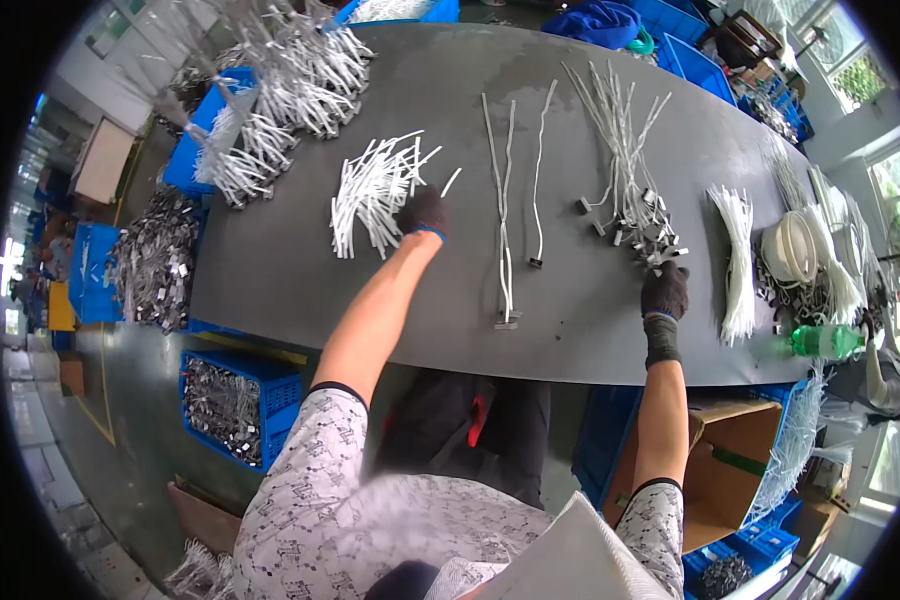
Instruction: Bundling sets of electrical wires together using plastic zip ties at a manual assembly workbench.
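My left hand [425,212], in a dark glove, is at the right edge of a pile of short white sleeves [370,195]. Its fingers are closed, and one white sleeve [452,181] sticks out from them. A dark glove also covers my right hand [665,290], which closes on the connector end of a cable at the near end of a cable bundle [625,150]. Dark block connectors [650,225] cluster there. Between my hands lie a pair of cables [501,200] with their connectors toward me and a single cable [540,170] with a dark end.
Large bundles of white-ended cables [310,80] stand at the far left of the grey table [390,310]. On the right are a white cable bundle [737,265], a white roll [790,248] and a green bottle [825,341]. A blue crate [275,400] and a cardboard box [735,450] sit below.
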{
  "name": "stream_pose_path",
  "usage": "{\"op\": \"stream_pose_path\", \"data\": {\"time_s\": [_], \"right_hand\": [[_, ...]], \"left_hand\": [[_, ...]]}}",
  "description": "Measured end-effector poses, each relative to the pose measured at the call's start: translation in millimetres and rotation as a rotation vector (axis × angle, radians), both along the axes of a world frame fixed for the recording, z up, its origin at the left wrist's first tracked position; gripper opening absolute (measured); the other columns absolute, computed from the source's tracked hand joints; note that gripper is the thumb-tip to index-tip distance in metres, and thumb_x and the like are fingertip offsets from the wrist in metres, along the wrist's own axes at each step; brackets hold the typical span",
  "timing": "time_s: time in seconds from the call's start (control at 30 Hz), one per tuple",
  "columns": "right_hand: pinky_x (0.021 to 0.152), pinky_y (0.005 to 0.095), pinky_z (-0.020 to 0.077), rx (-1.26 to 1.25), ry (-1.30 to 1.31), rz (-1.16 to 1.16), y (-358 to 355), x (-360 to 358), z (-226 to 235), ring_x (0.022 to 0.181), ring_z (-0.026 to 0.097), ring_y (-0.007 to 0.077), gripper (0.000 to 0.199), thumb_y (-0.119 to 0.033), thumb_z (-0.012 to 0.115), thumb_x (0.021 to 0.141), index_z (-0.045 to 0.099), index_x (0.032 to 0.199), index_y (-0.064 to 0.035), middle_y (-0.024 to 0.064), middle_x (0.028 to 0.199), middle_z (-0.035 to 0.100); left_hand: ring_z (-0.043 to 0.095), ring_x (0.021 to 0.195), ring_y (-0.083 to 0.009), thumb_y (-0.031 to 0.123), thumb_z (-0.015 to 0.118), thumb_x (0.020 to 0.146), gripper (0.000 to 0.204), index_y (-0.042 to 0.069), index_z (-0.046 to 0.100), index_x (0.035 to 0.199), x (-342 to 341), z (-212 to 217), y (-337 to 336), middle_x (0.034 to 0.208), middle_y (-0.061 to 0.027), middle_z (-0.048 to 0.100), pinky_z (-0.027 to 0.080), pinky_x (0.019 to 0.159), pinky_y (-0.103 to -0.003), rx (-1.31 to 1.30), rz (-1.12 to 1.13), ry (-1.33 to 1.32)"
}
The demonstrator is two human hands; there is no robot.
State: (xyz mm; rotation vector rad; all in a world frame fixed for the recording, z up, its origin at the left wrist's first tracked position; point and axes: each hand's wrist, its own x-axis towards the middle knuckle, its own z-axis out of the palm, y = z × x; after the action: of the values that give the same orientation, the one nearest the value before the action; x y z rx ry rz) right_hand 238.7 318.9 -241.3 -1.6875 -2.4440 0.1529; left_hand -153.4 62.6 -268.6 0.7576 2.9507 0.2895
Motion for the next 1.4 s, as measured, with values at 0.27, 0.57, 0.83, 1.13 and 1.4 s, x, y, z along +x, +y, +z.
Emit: {"op": "stream_pose_path", "data": {"time_s": [0.27,0.57,0.83,1.13,1.4], "right_hand": [[0.062,0.0423,0.0556,-0.917,0.527,-0.284,-21.9,52.8,1.8,0.066,0.068,0.0299,0.033,-0.031,0.071,0.086,0.068,0.102,-0.0027,0.0129,0.094,0.069],[0.077,0.0495,0.0552,-0.183,0.013,0.034,-272.0,257.1,-95.4,0.088,0.07,0.0409,0.02,-0.015,0.057,0.093,0.061,0.108,-0.0037,0.022,0.101,0.071],[0.082,0.0541,0.0542,-0.585,-0.537,0.373,-425.8,380.9,-157.0,0.097,0.068,0.0453,0.023,-0.016,0.054,0.093,0.066,0.11,-0.0083,0.0243,0.103,0.071],[0.08,0.0533,0.0542,-0.457,-0.148,0.221,-379.3,246.2,-45.8,0.097,0.067,0.0459,0.022,-0.017,0.056,0.091,0.066,0.108,-0.0079,0.0235,0.099,0.071],[0.084,0.0511,0.0547,-0.554,-0.156,0.197,-399.5,276.6,-67.3,0.101,0.068,0.0448,0.023,-0.017,0.055,0.09,0.069,0.108,-0.0107,0.0234,0.103,0.072]], "left_hand": [[0.072,0.1,-0.0409,0.033,0.059,0.09,0.034,0.005,0.074,0.103,-8.5,-24.2,-10.1,0.106,-0.0204,0.074,0.058,0.086,-0.049,-0.017,0.01,-0.108],[0.067,0.053,-0.0196,0.017,0.064,0.09,0.015,0.002,0.067,0.092,47.9,-9.8,-64.7,0.071,-0.0081,0.069,0.055,0.048,-0.033,0.783,0.289,-0.893],[0.07,0.086,-0.0215,0.005,0.065,0.093,0.015,0.004,0.065,0.108,176.4,12.6,-68.2,0.091,-0.0094,0.069,0.062,0.077,-0.04,1.276,0.178,-1.626],[0.073,0.077,-0.0257,0.012,0.058,0.102,0.011,0.003,0.056,0.108,275.9,101.7,-34.1,0.094,-0.0139,0.069,0.064,0.072,-0.039,1.553,0.279,-1.45],[0.072,0.073,-0.0203,0.014,0.062,0.1,0.016,-0.002,0.06,0.099,256.2,126.4,-66.8,0.086,-0.0117,0.071,0.064,0.07,-0.036,1.583,-0.008,-1.027]]}}
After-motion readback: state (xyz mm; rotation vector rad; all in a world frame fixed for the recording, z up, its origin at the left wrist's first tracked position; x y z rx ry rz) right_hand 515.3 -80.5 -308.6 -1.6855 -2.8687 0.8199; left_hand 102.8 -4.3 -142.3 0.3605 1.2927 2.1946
